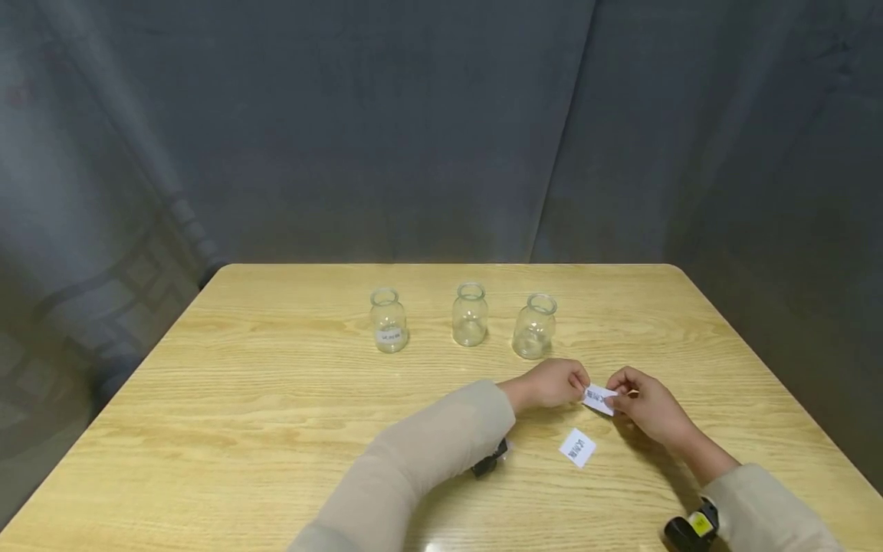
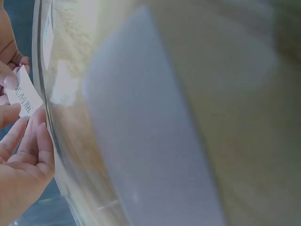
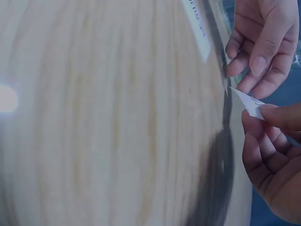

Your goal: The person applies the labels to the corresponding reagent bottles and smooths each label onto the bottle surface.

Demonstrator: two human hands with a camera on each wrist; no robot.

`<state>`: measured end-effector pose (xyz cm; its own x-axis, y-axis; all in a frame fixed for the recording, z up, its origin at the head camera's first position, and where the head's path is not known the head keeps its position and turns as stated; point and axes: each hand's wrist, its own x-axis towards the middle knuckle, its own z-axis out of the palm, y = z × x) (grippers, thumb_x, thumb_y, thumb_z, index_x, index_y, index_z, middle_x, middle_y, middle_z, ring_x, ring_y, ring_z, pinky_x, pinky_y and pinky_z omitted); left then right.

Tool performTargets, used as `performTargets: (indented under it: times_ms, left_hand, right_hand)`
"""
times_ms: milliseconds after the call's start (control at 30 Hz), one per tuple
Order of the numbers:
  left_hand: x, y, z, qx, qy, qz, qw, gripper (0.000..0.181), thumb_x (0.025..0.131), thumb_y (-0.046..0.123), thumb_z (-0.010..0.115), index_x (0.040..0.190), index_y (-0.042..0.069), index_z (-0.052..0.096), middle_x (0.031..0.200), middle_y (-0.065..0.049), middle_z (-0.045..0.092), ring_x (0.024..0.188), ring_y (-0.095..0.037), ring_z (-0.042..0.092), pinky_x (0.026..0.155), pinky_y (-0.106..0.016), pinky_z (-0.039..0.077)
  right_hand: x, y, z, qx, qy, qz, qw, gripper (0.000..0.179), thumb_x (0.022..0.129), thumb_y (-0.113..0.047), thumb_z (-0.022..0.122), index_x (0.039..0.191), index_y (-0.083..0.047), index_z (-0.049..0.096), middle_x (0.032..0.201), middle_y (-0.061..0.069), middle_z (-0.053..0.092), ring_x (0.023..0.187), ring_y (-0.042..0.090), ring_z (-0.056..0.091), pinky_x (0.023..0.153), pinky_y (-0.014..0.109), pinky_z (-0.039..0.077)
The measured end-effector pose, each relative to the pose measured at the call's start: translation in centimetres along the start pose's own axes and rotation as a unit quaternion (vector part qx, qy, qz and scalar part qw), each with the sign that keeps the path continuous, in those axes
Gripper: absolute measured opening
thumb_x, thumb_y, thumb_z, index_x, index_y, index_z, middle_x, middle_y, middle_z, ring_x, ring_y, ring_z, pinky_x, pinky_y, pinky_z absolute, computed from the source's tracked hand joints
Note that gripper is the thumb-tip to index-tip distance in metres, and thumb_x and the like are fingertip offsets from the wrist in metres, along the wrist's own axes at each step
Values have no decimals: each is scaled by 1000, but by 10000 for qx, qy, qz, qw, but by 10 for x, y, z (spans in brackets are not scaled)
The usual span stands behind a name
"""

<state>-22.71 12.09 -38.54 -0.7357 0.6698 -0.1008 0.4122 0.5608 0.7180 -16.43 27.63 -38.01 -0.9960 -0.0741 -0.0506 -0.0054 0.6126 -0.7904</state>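
Note:
Over the right half of the table, my two hands meet at a small white label (image 1: pixel 599 399) printed with dark characters. My right hand (image 1: pixel 645 402) pinches its right side between thumb and fingers. At the opposite edge, the left hand (image 1: pixel 552 382) holds it with fingertips, thumb close by. The right wrist view shows the label (image 3: pixel 251 104) slanted under the right thumb (image 3: pixel 282 115). Below the hands lies a second white label (image 1: pixel 578 448), flat on the wood. Behind my left hand stands a clear glass jar (image 1: pixel 533 333).
Two more glass jars stand upright farther left: a middle jar (image 1: pixel 470 318) with no label showing and a left jar (image 1: pixel 389 322) bearing a white label low on its side. The wooden table (image 1: pixel 228 399) ends at a grey curtain (image 1: pixel 386 153).

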Motion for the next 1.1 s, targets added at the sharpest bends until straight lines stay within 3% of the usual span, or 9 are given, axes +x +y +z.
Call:
performTargets:
  times_ms: [167,367,600,800,933,1100]
  left_hand:
    - [-3,1,-5,-543,316,-80,9980,14,78,5,60,92,8,57,75,5,56,66,-1,49,57,-11,40]
    - [-7,-1,-7,-1280,734,-118,9890,15,76,0,60,90,6,56,72,3,55,59,-4,49,51,-14,42]
    - [-13,-3,-14,-1644,910,-45,9822,12,79,3,59,91,6,56,74,3,54,64,-5,50,55,-15,43]
    - [-19,-6,-21,-2086,1122,-32,9715,9,81,2,57,89,5,58,72,3,53,62,-6,52,55,-17,45]
    - [-24,-10,-27,-2327,1222,-54,9648,10,81,2,57,91,4,59,73,2,54,63,-8,52,58,-21,48]
    - [-34,-14,-36,-2562,1277,-16,9582,11,82,3,55,92,3,59,75,0,53,65,-8,52,61,-22,48]
  right_hand:
    - [2,-4,-1,56,164,-229,9996,13,82,4,52,92,7,45,77,10,44,64,13,47,51,25,44]
    - [2,-11,-4,470,313,-431,9975,14,82,4,51,95,9,46,78,10,46,62,9,44,52,24,43]
    - [5,-22,-5,613,433,-731,9945,16,84,-1,52,96,9,47,79,9,49,63,9,46,53,25,44]
    - [10,-24,2,969,546,-928,9894,15,83,-3,55,93,6,49,77,6,50,62,9,47,52,25,43]
    - [23,-9,10,1110,622,-1032,9865,17,82,-10,57,94,1,51,78,4,52,63,10,48,53,25,45]
    - [21,-28,16,1230,655,-999,9852,18,83,-5,55,96,6,50,77,3,51,62,8,47,54,23,44]
